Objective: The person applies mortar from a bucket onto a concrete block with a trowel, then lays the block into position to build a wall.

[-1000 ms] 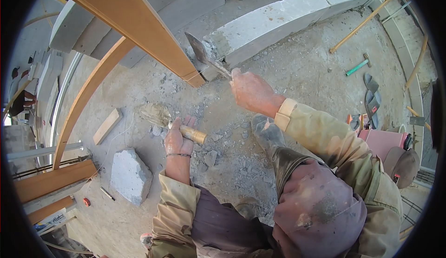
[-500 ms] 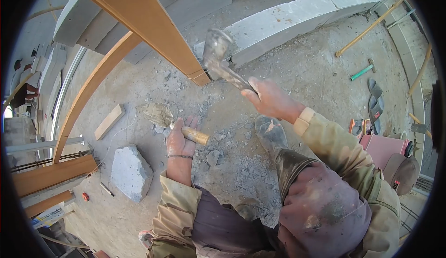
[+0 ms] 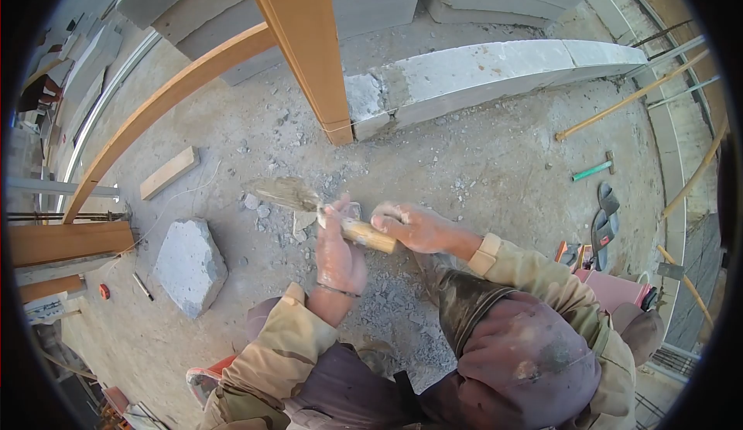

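Observation:
A mortar-smeared trowel [image 3: 288, 193] with a wooden handle lies across my hands, its blade pointing left above the rubble. My left hand [image 3: 339, 258] is closed round it near the blade, with fingertips up by the neck. Against the rear end of the handle, my right hand [image 3: 422, 229] has its fingers curled, closed on it. Below and behind the hands lie pale broken pieces [image 3: 303, 221]. The low curved row of grey blocks [image 3: 480, 74] stands ahead, its near end at a wooden post [image 3: 313, 58].
A rough block piece [image 3: 190, 267] and a short wooden offcut [image 3: 170, 173] lie left on the floor. To the right are a green-handled hammer [image 3: 594, 170], sandals [image 3: 605, 221] and a pink bucket [image 3: 611, 289]. Stacked blocks [image 3: 371, 12] stand behind the post.
My right hand has come back from the block row's end to the trowel handle. The grey tool it held is out of sight. My left hand has moved right with the trowel.

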Motion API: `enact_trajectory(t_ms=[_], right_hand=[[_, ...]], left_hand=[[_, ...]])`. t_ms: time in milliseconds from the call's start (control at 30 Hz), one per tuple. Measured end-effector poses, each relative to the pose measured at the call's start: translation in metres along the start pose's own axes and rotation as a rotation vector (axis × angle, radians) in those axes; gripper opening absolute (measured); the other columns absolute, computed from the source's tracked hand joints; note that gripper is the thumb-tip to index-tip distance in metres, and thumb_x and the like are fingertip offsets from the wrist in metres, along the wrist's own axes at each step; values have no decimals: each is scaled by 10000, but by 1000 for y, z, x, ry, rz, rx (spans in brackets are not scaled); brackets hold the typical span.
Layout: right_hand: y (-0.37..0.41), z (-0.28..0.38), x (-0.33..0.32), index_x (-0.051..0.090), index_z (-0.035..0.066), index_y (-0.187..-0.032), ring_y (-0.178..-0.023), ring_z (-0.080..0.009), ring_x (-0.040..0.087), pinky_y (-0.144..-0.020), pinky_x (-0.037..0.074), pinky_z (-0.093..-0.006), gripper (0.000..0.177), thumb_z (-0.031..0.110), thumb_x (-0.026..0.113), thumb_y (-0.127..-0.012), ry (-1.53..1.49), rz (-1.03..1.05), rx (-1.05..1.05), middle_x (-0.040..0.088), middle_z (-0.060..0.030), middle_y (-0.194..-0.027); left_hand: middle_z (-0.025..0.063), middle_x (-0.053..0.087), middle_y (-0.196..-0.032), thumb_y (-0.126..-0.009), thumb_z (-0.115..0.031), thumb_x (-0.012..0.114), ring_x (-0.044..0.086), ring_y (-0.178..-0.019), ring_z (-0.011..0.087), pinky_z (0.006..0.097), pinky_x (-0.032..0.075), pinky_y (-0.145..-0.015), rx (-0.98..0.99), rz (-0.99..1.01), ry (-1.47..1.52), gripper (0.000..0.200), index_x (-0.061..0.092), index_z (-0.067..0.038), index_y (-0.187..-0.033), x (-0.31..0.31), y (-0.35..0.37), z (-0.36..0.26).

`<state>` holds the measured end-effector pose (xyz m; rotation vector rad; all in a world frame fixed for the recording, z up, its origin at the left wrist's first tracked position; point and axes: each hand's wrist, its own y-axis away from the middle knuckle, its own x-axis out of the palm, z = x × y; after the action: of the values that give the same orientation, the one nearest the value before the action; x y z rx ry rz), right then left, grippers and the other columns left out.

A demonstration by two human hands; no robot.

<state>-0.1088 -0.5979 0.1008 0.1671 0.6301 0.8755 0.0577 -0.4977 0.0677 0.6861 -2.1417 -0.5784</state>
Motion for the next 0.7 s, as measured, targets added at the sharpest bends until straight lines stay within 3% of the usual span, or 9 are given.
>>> enact_trajectory(t_ms=[133,200,267,300,367,433,567,633,700], right_hand=[[25,5,5,638,-20,-1231,-934,-244,652,-837,521,-423,566,522,607,-1070,-267,199,48,704,-159,-1038],[41,-4,-14,627,-11,-1284,-866,-137,551,-779,497,-339,459,396,655,-1074,-488,263,151,648,-55,-975],[63,-7,-34,637,-21,-1271,-838,-104,554,-731,492,-308,402,332,646,-1078,-221,-29,-6,644,-36,-945],[74,3,-50,650,-23,-1234,-822,-86,561,-707,488,-298,369,309,651,-1073,-325,-71,75,639,-29,-916],[84,33,-80,663,-25,-1197,-805,-68,568,-684,484,-288,338,287,656,-1067,-423,-113,158,634,-21,-886],[80,52,-103,686,-11,-1152,-689,-56,565,-591,459,-270,287,259,656,-1062,-127,-228,301,623,-2,-832],[87,23,-140,689,0,-1101,-572,-75,539,-518,443,-289,241,231,635,-1058,-10,-70,114,607,4,-764],[74,2,-142,669,5,-1028,-487,-106,529,-472,444,-311,225,223,623,-1055,-179,-269,-7,598,-12,-702],[44,20,-131,655,3,-999,-495,-124,564,-482,464,-324,235,232,636,-1049,-243,-344,113,608,-26,-703]], left_hand=[[158,500,-1526,-1155,-511,382,450,-1438,221,429,401,-1188,-41,115,-193,639,451,14,-1513,11,28,39],[180,450,-1599,-1153,-553,328,362,-1524,239,396,316,-1253,-283,310,-284,711,414,20,-1564,5,23,40],[192,411,-1638,-1154,-558,311,325,-1555,261,382,264,-1277,-197,342,-440,731,379,22,-1592,17,36,33],[203,372,-1677,-1155,-563,294,288,-1585,282,368,213,-1301,-118,367,-606,752,344,24,-1621,22,42,29],[215,298,-1724,-1136,-584,350,213,-1624,282,380,131,-1322,-204,379,-445,795,328,37,-1632,21,36,22],[156,575,-1453,-1068,-533,604,470,-1396,210,367,339,-1193,-250,137,-323,703,519,19,-1493,25,28,6],[165,566,-1471,-1010,-448,719,501,-1391,234,368,363,-1188,-214,10,-338,688,526,8,-1488,10,-13,-15],[205,548,-1500,-986,-407,760,518,-1397,297,403,400,-1173,7,-8,-484,730,500,60,-1483,3,-36,-22],[283,468,-1579,-913,-430,835,446,-1486,381,445,353,-1229,305,-50,-761,967,358,113,-1555,-4,-70,-17]])
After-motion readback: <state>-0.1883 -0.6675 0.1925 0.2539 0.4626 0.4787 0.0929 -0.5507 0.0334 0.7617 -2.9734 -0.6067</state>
